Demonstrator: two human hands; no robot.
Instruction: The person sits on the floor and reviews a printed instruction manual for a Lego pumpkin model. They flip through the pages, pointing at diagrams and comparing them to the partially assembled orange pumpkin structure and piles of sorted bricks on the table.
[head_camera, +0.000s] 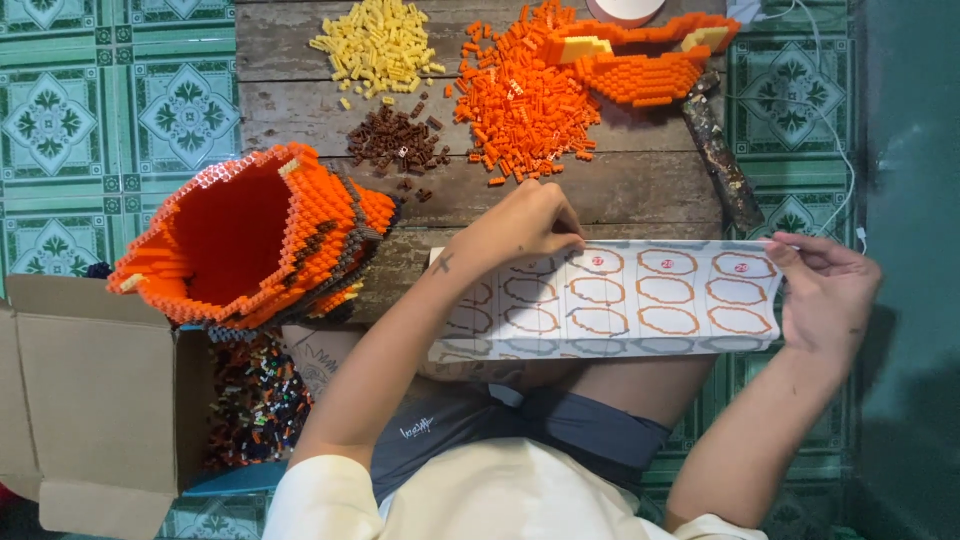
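Observation:
A long white instruction sheet (640, 300) printed with rows of orange ring-shaped outlines is stretched across my lap. My left hand (520, 225) rests on its upper left part, fingers curled and pressing down on the paper. My right hand (825, 290) pinches the sheet's right edge. A large hollow orange shell built of tiny bricks (250, 240), with brown bands on its side, stands on the wooden board (640, 180) left of my left hand.
Loose brick piles lie on the board: yellow (380, 45), brown (400, 140), orange (520, 100). A smaller built orange piece (640, 60) sits at the back right. An open cardboard box (80, 400) with mixed bricks stands at the left on green patterned floor tiles (110, 110).

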